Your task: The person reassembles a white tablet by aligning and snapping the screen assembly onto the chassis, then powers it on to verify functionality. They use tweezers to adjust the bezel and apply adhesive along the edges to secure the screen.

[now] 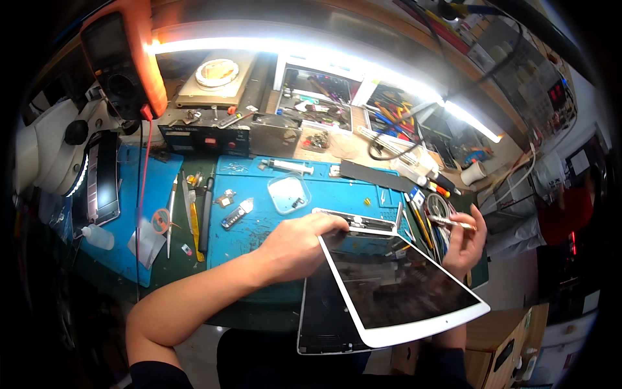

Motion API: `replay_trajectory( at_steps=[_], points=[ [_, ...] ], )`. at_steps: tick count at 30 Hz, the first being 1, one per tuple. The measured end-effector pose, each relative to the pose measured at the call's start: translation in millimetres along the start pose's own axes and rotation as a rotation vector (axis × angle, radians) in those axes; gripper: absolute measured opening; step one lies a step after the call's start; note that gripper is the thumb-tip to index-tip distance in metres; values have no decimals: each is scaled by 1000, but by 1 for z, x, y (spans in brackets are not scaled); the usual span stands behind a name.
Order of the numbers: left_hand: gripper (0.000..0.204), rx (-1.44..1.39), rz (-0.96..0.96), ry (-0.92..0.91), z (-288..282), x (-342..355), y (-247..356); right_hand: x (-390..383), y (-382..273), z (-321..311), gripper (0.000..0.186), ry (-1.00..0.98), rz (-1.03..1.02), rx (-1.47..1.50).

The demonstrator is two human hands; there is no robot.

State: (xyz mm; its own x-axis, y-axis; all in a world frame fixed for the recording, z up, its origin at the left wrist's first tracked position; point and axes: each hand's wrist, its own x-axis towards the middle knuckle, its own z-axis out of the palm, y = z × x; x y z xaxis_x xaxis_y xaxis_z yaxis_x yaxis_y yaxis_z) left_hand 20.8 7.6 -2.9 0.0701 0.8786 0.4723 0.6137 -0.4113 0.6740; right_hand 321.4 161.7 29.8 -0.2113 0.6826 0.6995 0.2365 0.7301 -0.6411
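Blue mat [272,223]: silicone work mat covering the bench beyond both hands, strewn with small parts.
Tablet screen panel [402,288]: white-framed glass, lifted off the tablet body [324,318] that lies beneath it; its long axis runs from the left hand's fingertips down and right toward the person, its far short edge raised under that hand.
Left hand [295,246]: nearer of the two to the panel, closed on its far top corner, fingers curled over the edge where the exposed inner frame [363,223] shows.
Right hand [463,243]: just right of the panel's far edge, pinching a slim metal tool [453,222] that lies roughly level, tip pointing left toward the frame.
Clear tray [288,193]: just beyond the left hand.
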Motion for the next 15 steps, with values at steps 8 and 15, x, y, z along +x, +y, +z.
replay_trajectory(
  at_steps=[8, 15],
  points=[
    [38, -37, -34, -31, -7, 2, 6, -108, -37, -28, 55, -94, -266, -127],
    [44, -102, -17, -85, -3, 2, -2, -108, -57, 16, 40, -344, -475, -371]
  ],
)
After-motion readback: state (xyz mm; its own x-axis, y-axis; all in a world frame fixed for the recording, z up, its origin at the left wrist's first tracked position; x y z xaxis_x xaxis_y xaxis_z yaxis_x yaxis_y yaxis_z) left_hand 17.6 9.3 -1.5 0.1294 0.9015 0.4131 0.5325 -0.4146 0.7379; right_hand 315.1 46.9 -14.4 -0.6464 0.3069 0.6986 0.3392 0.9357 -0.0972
